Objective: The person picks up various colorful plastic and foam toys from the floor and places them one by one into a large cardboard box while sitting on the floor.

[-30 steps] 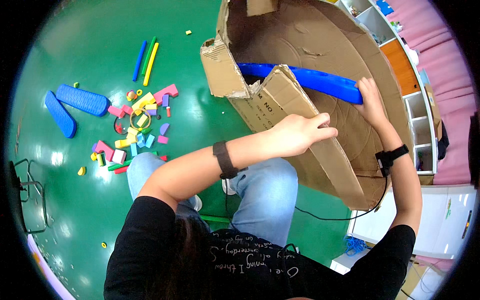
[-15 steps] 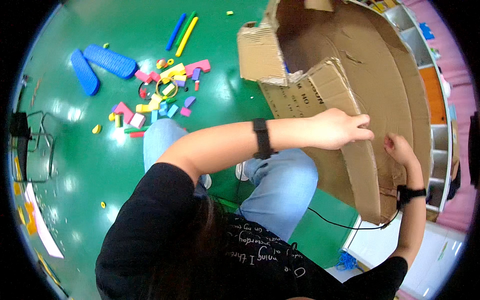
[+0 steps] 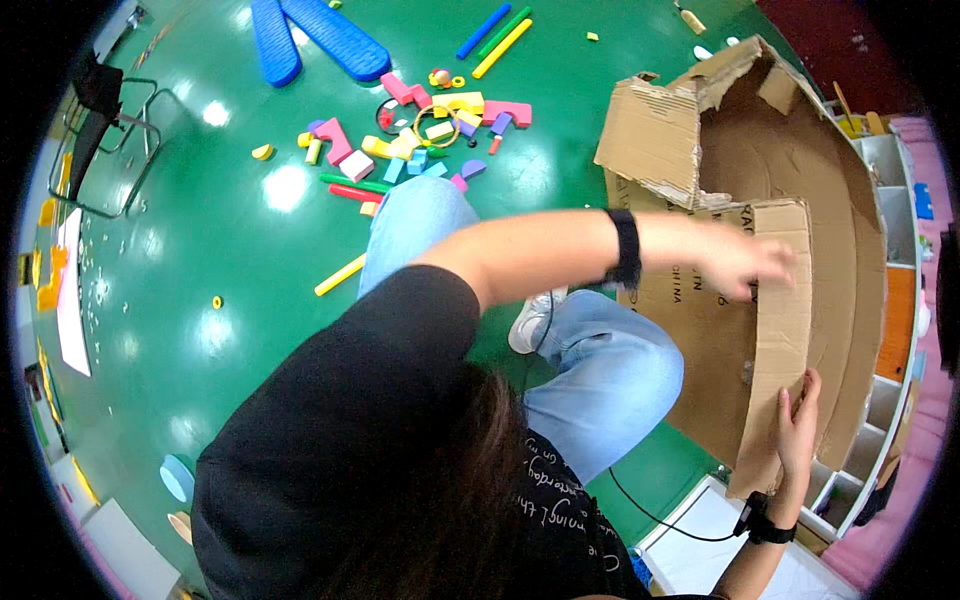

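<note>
A big brown cardboard box, open and torn along its rim, lies on its side at the right, next to my bent knee. A long folded flap runs down its middle. Over the upper part of this flap is my left hand, blurred, its fingers stretched out and apart with nothing held. Lower down, my right hand has the flap's edge between thumb and fingers. Each wrist wears a black band.
Colourful toy blocks lie scattered on the green floor ahead. Beyond them are blue textured boards and coloured sticks. A white shelf unit stands behind the box. A black cable runs by my right wrist.
My left hand has let go of the flap's edge and hovers at its upper part. My right hand has come onto the flap's lower edge. The view has shifted, and the flap lies flatter.
</note>
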